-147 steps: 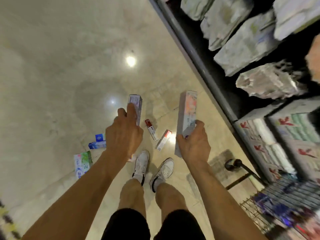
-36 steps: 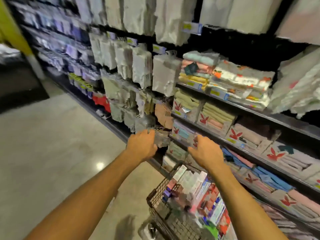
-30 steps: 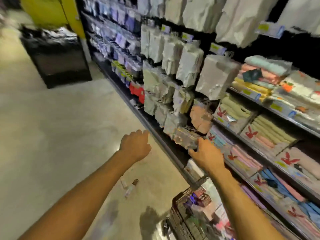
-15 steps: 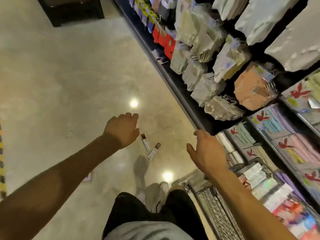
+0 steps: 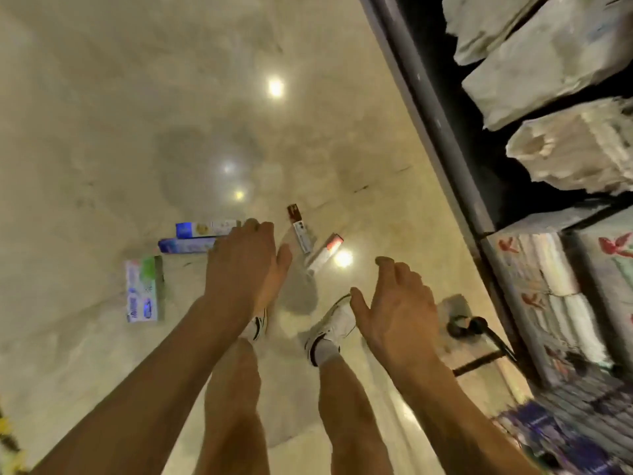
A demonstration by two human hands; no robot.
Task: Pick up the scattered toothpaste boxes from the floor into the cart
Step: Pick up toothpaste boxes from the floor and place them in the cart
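The left hand point(image 5: 244, 269) is released, fingers straight and together, palm down. The right hand point(image 5: 399, 305) is also released, its fingers loosely spread and slightly bent. Both hang above the floor point(image 5: 102, 132) in front of the person's shoes point(image 5: 334, 323).

In the view, the left fingertips overlap the right ends of two long boxes lying side by side, a blue-and-white box point(image 5: 205, 228) and a blue box point(image 5: 185, 245); whether the hand touches them cannot be told. Further left, apart from that pair, a green-and-white box point(image 5: 144, 289) lies flat and turned lengthwise away from the person. Between the two hands and a little ahead lie two slimmer boxes, a dark-ended box point(image 5: 299, 228) and a red-ended box point(image 5: 324, 253), near each other and set at an angle.

Left of and beyond the boxes the polished floor runs broad, showing light reflections. On the right it ends at a dark shelf rail point(image 5: 442, 132) running diagonally, with white packs point(image 5: 548, 63) above it. The cart point(image 5: 479, 363) stands at the lower right against the shelving, with its caster point(image 5: 464, 326) just beside the right hand in the view and its basket blurred.
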